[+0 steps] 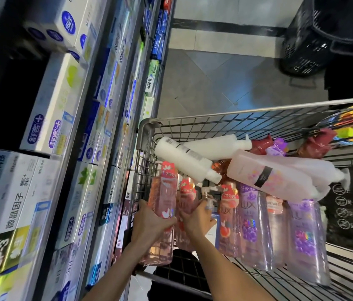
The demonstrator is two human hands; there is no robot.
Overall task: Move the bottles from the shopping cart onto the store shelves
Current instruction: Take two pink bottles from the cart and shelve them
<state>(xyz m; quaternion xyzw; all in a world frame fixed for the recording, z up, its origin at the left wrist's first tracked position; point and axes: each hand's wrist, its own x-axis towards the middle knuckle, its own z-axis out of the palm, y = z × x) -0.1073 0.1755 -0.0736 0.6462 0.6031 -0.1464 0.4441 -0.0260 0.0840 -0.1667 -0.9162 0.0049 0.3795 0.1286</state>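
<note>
A wire shopping cart (214, 115) stands beside the store shelves (97, 118) and holds several bottles. My left hand (149, 222) grips a tall pink bottle (164, 196) at the cart's left side. My right hand (197, 220) grips a second pink bottle (187, 198) just to its right. Further right stand another pink bottle (228, 216) and purple bottles (251, 229). Two white bottles (184, 157) and a pale pink pump bottle (269, 177) lie across the top of them.
The shelves on the left are packed with toothpaste boxes (47, 118). A black plastic basket (314, 38) stands on the tiled floor beyond the cart. A colourful package (349, 124) sits at the cart's far right. The floor between cart and basket is bare.
</note>
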